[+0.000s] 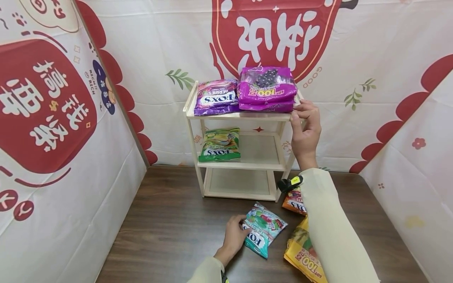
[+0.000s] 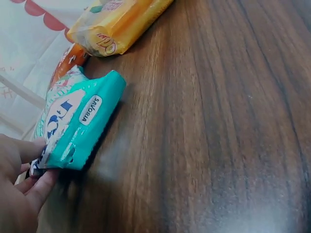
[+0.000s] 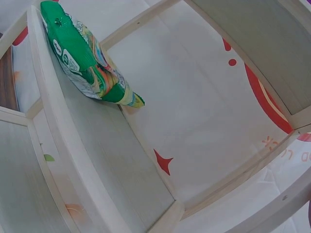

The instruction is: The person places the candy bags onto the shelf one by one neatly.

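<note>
My left hand [image 1: 234,236] pinches the left edge of a teal Fox's mint candy bag [image 1: 265,226] low over the dark wooden table. In the left wrist view, thumb and fingers hold a corner of this bag [image 2: 73,126]. My right hand [image 1: 307,131] grips the front right corner of the top board of a small three-tier wooden shelf [image 1: 244,165], its fingers over the edge beside a magenta Lot 100 candy bag [image 1: 267,88]. Left of that bag lies a purple Fox's berries bag [image 1: 216,96]. A green Fox's bag [image 1: 220,144] sits on the left of the middle tier.
An orange Fox's bag [image 1: 294,201] and a yellow Lot 100 bag [image 1: 306,251] lie on the table [image 1: 159,228] to the right, partly hidden by my right sleeve. Printed white cloth walls [image 1: 148,51] stand at the back and both sides.
</note>
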Available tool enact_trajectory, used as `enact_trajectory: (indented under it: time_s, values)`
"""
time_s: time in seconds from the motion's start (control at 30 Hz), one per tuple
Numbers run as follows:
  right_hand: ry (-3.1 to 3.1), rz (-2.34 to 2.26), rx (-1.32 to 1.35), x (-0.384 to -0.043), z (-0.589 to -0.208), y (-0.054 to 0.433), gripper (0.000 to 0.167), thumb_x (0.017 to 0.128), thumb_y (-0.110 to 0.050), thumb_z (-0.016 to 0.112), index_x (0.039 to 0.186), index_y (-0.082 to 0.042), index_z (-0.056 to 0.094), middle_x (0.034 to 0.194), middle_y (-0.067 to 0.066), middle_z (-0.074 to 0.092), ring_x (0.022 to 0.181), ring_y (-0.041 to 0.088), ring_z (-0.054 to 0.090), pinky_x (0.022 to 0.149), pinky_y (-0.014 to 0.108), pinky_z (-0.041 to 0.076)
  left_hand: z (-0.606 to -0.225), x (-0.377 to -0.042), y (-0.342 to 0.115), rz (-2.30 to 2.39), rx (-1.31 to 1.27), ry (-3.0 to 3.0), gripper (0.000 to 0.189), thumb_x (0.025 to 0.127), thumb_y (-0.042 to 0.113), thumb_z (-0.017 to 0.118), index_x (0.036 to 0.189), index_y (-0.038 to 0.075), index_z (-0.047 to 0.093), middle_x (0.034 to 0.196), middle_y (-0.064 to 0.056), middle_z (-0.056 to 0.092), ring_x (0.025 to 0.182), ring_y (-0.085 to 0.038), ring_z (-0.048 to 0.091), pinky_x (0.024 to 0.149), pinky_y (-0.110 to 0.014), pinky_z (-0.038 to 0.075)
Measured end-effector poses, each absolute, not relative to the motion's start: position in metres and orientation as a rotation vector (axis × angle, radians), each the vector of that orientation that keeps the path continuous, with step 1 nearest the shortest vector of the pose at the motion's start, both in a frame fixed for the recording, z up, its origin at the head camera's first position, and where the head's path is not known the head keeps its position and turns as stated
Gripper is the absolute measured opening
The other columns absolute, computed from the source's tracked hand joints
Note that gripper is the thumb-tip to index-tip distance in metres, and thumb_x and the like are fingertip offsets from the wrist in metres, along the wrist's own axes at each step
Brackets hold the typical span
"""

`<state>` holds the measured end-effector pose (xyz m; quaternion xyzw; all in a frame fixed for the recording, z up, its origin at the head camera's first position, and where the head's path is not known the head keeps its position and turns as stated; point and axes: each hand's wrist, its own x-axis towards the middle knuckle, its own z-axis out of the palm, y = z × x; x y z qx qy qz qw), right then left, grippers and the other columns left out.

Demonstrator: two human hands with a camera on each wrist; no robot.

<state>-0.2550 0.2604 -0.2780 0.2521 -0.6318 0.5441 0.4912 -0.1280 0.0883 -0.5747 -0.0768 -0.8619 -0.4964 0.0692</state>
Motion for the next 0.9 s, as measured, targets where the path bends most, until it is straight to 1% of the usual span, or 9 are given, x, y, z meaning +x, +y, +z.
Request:
enact_trajectory:
  time_s: [0.07,0.17,0.33,0.53,0.7,0.9]
  values:
    - [-1.532,1.321,0.609,-0.255,-0.278,0.261,0.023,0.086,-0.006,0.053,0.087,0.016,0.049,0.100,0.037,0.050,0.118,0.041,0.044,0.108,0.041,0.030,-0.575,-0.129,0.088,-1.553,-0.216,-2.575,0.037,0.073,0.000,0.080,0.107,-0.006,0.067,0.081,-0.005,0.058,0.066,-0.006,0.049,0.053,-0.020,0.044]
    - [-1.533,1.314,0.611,-0.255,-0.278,0.262,0.023,0.086,-0.007,0.053,0.087,0.016,0.049,0.100,0.037,0.050,0.118,0.042,0.044,0.108,0.041,0.030,-0.576,-0.129,0.088,-1.581,-0.212,-2.569,0.036,0.075,0.001,0.079,0.108,-0.007,0.067,0.080,-0.004,0.059,0.064,-0.002,0.047,0.051,-0.018,0.044]
    - [-1.517,1.327,0.620,-0.257,-0.279,0.262,0.024,0.085,-0.007,0.053,0.086,0.017,0.049,0.099,0.037,0.049,0.117,0.042,0.044,0.108,0.041,0.030,-0.582,-0.129,0.085,-1.606,-0.208,-2.544,0.035,0.077,0.002,0.078,0.110,-0.005,0.068,0.086,-0.003,0.061,0.067,-0.002,0.050,0.054,-0.018,0.045]
    - [-1.521,1.326,0.623,-0.258,-0.280,0.261,0.023,0.086,-0.007,0.053,0.087,0.016,0.049,0.099,0.036,0.049,0.118,0.042,0.044,0.108,0.041,0.030,-0.588,-0.125,0.076,-1.637,-0.231,-2.490,0.032,0.078,0.002,0.077,0.109,-0.002,0.068,0.085,-0.001,0.059,0.068,-0.007,0.052,0.056,-0.019,0.045]
    - [-1.534,1.315,0.622,-0.257,-0.279,0.260,0.023,0.086,-0.006,0.053,0.087,0.016,0.049,0.100,0.036,0.049,0.118,0.041,0.044,0.108,0.041,0.030,-0.590,-0.121,0.064,-1.654,-0.160,-2.498,0.032,0.077,0.001,0.078,0.108,-0.001,0.068,0.086,0.001,0.057,0.069,-0.007,0.051,0.057,-0.019,0.045]
    - [-1.532,1.318,0.618,-0.257,-0.279,0.261,0.022,0.086,-0.006,0.053,0.087,0.016,0.049,0.100,0.037,0.049,0.118,0.042,0.044,0.108,0.041,0.030,-0.590,-0.111,0.052,-1.687,-0.097,-2.463,0.030,0.075,-0.002,0.078,0.104,0.000,0.068,0.084,-0.002,0.056,0.068,-0.008,0.052,0.057,-0.019,0.046]
